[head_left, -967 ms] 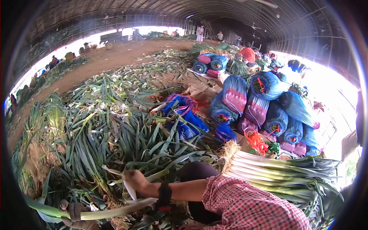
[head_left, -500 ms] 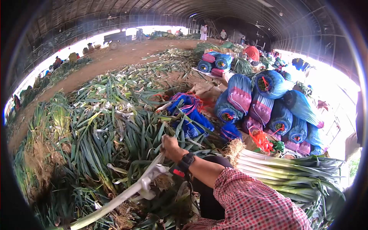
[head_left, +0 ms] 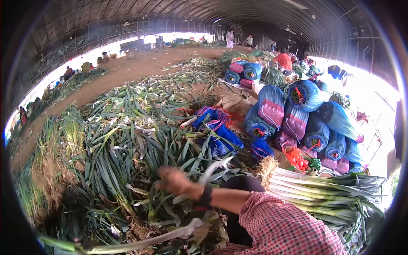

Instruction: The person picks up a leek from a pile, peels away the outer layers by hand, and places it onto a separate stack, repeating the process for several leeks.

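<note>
My right hand (head_left: 174,182) is over the heap of loose leek leaves, smeared by motion, so its fingers do not show clearly. It wears a dark wristband, and the sleeve is red-checked. Just beyond the wrist is a pale, blurred strip of leek leaf (head_left: 213,168), apart from the hand. Lower down, a single leek (head_left: 148,243) stretches across the bottom of the view, its white end toward the right. My left hand is not visible; the leek's green end runs into the dark lower left edge. Beside my right arm lies a row of clean leeks (head_left: 297,187) with their roots toward me.
Untrimmed leeks (head_left: 63,148) with dry roots lie at the left. Blue netting bags (head_left: 223,138) rest past the heap. Stacked blue and pink wrapped bundles (head_left: 293,110) and red ribbon (head_left: 295,158) are at the right. Several people (head_left: 284,60) are farther back under the arched roof.
My right hand has come off the leek and moved left and down, blurred. The pale strip now appears near my wrist. The leek has dropped lower and lies flatter.
</note>
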{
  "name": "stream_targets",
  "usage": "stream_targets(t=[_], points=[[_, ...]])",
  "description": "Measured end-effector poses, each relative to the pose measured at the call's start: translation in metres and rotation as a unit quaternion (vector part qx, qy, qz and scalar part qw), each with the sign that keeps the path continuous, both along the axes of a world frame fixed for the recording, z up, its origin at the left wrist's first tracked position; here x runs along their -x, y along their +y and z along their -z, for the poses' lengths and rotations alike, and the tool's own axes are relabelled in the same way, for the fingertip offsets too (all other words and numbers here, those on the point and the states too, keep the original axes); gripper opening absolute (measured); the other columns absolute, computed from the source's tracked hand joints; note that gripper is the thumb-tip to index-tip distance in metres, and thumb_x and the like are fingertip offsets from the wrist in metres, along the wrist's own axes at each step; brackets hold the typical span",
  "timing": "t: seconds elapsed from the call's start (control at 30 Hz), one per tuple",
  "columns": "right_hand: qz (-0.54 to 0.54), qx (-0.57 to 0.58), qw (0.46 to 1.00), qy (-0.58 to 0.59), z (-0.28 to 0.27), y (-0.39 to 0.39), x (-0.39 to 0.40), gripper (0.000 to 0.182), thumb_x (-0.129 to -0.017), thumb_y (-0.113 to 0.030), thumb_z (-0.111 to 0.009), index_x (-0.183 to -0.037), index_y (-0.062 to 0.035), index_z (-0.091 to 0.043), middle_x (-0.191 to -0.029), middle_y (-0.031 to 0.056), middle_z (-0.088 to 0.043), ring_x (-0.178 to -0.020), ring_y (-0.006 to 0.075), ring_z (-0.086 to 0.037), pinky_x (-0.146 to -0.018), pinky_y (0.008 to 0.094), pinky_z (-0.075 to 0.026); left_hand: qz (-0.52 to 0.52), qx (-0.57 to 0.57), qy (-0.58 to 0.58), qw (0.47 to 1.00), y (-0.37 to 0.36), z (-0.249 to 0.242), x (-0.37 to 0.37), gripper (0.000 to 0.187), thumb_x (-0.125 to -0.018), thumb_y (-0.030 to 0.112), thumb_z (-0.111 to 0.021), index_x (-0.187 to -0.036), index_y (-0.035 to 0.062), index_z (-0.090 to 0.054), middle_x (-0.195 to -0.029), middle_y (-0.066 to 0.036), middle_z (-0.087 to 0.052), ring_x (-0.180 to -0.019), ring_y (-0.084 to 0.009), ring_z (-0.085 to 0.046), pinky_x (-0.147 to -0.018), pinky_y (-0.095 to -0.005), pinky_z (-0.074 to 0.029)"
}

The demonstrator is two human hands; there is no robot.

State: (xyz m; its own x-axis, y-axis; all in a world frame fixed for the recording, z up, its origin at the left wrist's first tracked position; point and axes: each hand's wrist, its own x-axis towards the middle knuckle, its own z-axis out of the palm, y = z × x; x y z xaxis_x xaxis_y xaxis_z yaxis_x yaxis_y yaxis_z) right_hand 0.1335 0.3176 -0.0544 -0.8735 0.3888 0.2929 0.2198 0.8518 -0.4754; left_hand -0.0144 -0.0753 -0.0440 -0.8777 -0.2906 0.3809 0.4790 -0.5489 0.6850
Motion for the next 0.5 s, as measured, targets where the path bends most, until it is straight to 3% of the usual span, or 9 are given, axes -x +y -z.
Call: stream_targets(t=[0.07, 0.1, 0.13, 0.17, 0.2, 0.37, 0.4, 0.43, 0.5], points=[[-0.207, 0.191, 0.959, 0.022, -0.017, -0.084, 0.003, 0.068, -0.083, -0.037, -0.057, -0.131, 0.002, -0.029, -0.125, 0.0272, -0.042, -0.114, 0.0354, -0.046, -0.095, 0.0383, -0.039, 0.435, -0.14, -0.074, 0.886, 0.027, -0.003, -0.01, 0.048, -0.078, 0.038, -0.061, -0.111, 0.006, -0.047, -0.088, -0.01, -0.061, -0.08, -0.0177, -0.061, -0.068, -0.0358, -0.054], [-0.262, 0.253, 0.931, 0.019, -0.017, -0.124, 0.006, 0.07, -0.085, -0.032, -0.056, -0.135, 0.003, -0.022, -0.128, 0.0292, -0.038, -0.115, 0.0358, -0.044, -0.095, 0.0376, -0.039, 0.316, -0.108, -0.105, 0.937, 0.078, -0.045, -0.052, 0.045, -0.08, 0.025, -0.064, -0.108, -0.0024, -0.044, -0.083, -0.006, -0.056, -0.066, -0.0088, -0.054, -0.061, -0.0202, -0.047], [-0.337, 0.13, 0.921, 0.148, -0.016, -0.152, -0.002, 0.075, -0.084, -0.026, -0.057, -0.138, 0.0035, -0.014, -0.137, 0.0256, -0.027, -0.124, 0.0367, -0.035, -0.103, 0.0404, -0.029, 0.263, -0.043, -0.153, 0.952, 0.097, -0.053, -0.065, 0.052, -0.078, 0.035, -0.064, -0.111, -0.0014, -0.047, -0.087, -0.007, -0.059, -0.07, -0.0095, -0.056, -0.066, -0.0218, -0.051], [-0.367, 0.211, 0.899, 0.115, -0.017, -0.173, -0.009, 0.08, -0.085, -0.031, -0.055, -0.139, 0.0026, -0.006, -0.139, 0.0281, -0.019, -0.127, 0.0378, -0.028, -0.104, 0.0425, -0.026, 0.323, -0.027, -0.22, 0.92, 0.102, -0.047, -0.069, 0.044, -0.081, 0.031, -0.062, -0.109, 0.0, -0.048, -0.089, -0.006, -0.058, -0.075, -0.0098, -0.056, -0.071, -0.0234, -0.05], [-0.265, 0.052, 0.943, 0.192, -0.025, -0.188, -0.019, 0.08, -0.082, -0.024, -0.06, -0.139, 0.0008, -0.009, -0.128, 0.0296, -0.036, -0.112, 0.0392, -0.044, -0.096, 0.0398, -0.037, 0.372, -0.096, -0.196, 0.902, 0.118, -0.041, -0.074, 0.04, -0.083, 0.029, -0.06, -0.107, -0.0003, -0.049, -0.084, -0.003, -0.054, -0.074, -0.0092, -0.052, -0.068, -0.023, -0.046], [-0.318, 0.387, 0.859, -0.107, -0.044, -0.16, -0.001, 0.071, -0.089, -0.046, -0.045, -0.134, 0.0043, -0.022, -0.109, 0.0253, -0.05, -0.1, 0.0355, -0.051, -0.086, 0.0383, -0.039, 0.404, -0.104, -0.091, 0.904, 0.131, -0.05, -0.076, 0.038, -0.083, 0.033, -0.062, -0.095, 0.0005, -0.046, -0.073, 0.001, -0.04, -0.064, -0.0076, -0.038, -0.053, -0.0196, -0.034], [-0.342, 0.437, 0.825, -0.108, -0.033, -0.157, -0.001, 0.067, -0.09, -0.048, -0.043, -0.129, 0.0042, -0.029, -0.105, 0.024, -0.051, -0.097, 0.0326, -0.052, -0.083, 0.0383, -0.04, 0.414, -0.118, -0.065, 0.9, 0.131, -0.054, -0.076, 0.04, -0.082, 0.034, -0.063, -0.094, 0.0004, -0.045, -0.074, 0.001, -0.041, -0.064, -0.0073, -0.038, -0.052, -0.0188, -0.034], [-0.364, 0.484, 0.788, -0.109, -0.017, -0.156, -0.001, 0.064, -0.09, -0.05, -0.041, -0.124, 0.004, -0.035, -0.101, 0.0228, -0.053, -0.093, 0.0298, -0.053, -0.08, 0.0383, -0.041, 0.56, -0.212, -0.046, 0.799, 0.12, -0.036, -0.054, 0.044, -0.08, 0.035, -0.066, -0.094, 0.0002, -0.043, -0.078, 0.0, -0.04, -0.063, -0.0063, -0.035, -0.051, -0.0189, -0.031], [-0.365, 0.508, 0.775, -0.09, -0.008, -0.156, 0.001, 0.061, -0.091, -0.052, -0.038, -0.116, 0.0029, -0.044, -0.088, 0.019, -0.053, -0.081, 0.0251, -0.051, -0.071, 0.0379, -0.041, 0.537, -0.235, -0.03, 0.809, 0.119, -0.036, -0.047, 0.056, -0.075, 0.043, -0.068, -0.103, 0.0013, -0.045, -0.091, -0.004, -0.046, -0.06, -0.0065, -0.04, -0.049, -0.0195, -0.036]])
